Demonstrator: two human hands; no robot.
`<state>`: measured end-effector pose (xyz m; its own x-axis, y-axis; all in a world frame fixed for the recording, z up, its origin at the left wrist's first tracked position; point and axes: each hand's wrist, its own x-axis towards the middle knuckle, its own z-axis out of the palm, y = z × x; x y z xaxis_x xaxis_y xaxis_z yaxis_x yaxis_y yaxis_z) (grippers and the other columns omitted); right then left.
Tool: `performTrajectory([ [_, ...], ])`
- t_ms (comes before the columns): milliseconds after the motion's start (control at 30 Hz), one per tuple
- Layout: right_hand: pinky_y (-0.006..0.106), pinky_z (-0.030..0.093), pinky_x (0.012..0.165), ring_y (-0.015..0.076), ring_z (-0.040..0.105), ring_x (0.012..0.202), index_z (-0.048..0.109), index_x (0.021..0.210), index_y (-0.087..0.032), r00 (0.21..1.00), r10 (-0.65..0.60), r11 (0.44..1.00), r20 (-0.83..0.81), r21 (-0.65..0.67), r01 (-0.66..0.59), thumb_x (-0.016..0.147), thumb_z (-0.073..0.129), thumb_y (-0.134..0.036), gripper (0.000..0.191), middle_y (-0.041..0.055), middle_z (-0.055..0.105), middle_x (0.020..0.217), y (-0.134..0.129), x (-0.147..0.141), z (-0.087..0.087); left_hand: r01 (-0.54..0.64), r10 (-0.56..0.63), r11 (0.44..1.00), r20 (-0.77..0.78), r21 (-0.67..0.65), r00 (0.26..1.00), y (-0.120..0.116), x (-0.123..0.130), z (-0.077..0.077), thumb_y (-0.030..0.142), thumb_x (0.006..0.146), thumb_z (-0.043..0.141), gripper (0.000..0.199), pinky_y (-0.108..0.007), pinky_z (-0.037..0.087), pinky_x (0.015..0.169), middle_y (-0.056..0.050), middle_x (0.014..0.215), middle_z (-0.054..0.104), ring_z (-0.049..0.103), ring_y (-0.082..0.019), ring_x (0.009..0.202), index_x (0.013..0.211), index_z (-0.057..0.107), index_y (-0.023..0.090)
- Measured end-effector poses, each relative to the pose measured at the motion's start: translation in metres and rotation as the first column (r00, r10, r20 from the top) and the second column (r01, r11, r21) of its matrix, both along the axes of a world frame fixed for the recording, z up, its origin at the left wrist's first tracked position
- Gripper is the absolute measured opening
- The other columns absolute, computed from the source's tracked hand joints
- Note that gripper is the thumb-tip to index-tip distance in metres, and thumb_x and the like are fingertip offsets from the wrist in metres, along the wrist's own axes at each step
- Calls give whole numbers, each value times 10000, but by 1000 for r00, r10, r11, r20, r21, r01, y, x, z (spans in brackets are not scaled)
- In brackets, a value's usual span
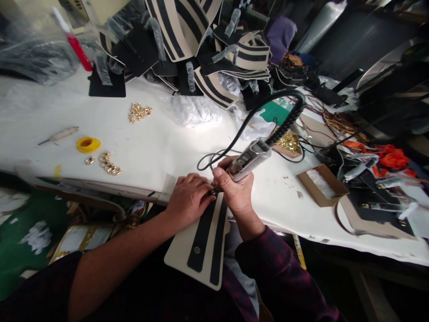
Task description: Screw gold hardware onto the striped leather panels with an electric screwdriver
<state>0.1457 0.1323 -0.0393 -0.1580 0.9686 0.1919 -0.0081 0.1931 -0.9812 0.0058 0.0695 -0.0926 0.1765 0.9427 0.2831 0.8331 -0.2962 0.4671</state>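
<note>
A beige panel with black stripes point(208, 237) slants over the table's front edge, its near end above my lap. A round metal fitting point(197, 250) sits in one black stripe. My left hand point(189, 197) is closed on the panel's far end, thumb and forefinger pinched beside the tool's tip. Wrapped round a silver corded electric screwdriver point(250, 158) is my right hand point(236, 188). The screwdriver tilts, its tip down at the panel between my hands. My fingers hide the tip and whatever small part lies under it.
Striped and black panels point(177, 36) are heaped at the back. Gold-coloured hardware point(139, 112), metal rings point(109, 163), a yellow tape roll point(88, 144) and an awl-like tool point(60, 134) lie left. Rightward stand a cardboard box point(321, 185) and a tray of gold pieces point(288, 142). A black cable point(248, 118) loops overhead.
</note>
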Motion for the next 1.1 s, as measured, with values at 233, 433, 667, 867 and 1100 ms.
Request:
performTrajectory([
  [233,270,482,562,129,553,580,650,755,-188,998,60,998,23,22,-60,765,883,-516,403,-18,617,655,1,1,7,0,0,1000,-14,14,1000,1,0,-3,344,982,680,167,-504,458,938,-69,1302,717,576,-317,1232,1124,710,261],
  [433,263,445,531,117,513,552,642,755,-191,999,44,999,-20,23,-43,792,870,-545,422,-36,574,620,0,-2,2,7,-7,1000,-21,7,1000,0,0,-1,334,981,678,181,-516,464,929,-72,1285,725,579,-320,1207,1141,715,258],
  [667,246,446,505,115,524,548,650,777,-194,992,115,993,-50,-29,-117,655,927,-626,527,-40,586,640,5,-1,9,-1,2,1000,-25,23,1000,0,0,0,341,970,697,179,-502,472,932,-76,1304,711,591,-314,1203,1130,715,262],
  [867,262,462,571,139,553,609,706,990,-191,999,18,996,26,92,-20,796,753,-744,588,-20,621,696,22,12,32,6,-5,999,-14,31,1000,1,0,-3,365,984,684,180,-486,471,977,-61,1257,719,597,-291,1217,1138,718,278],
  [1100,348,490,800,255,671,920,689,1229,-206,538,-169,975,826,220,-31,997,626,-571,438,113,704,1120,57,56,5,-27,31,999,-86,47,996,4,-1,-8,400,959,696,478,-521,483,1048,-128,1454,645,547,-343,1321,1391,599,218],
])
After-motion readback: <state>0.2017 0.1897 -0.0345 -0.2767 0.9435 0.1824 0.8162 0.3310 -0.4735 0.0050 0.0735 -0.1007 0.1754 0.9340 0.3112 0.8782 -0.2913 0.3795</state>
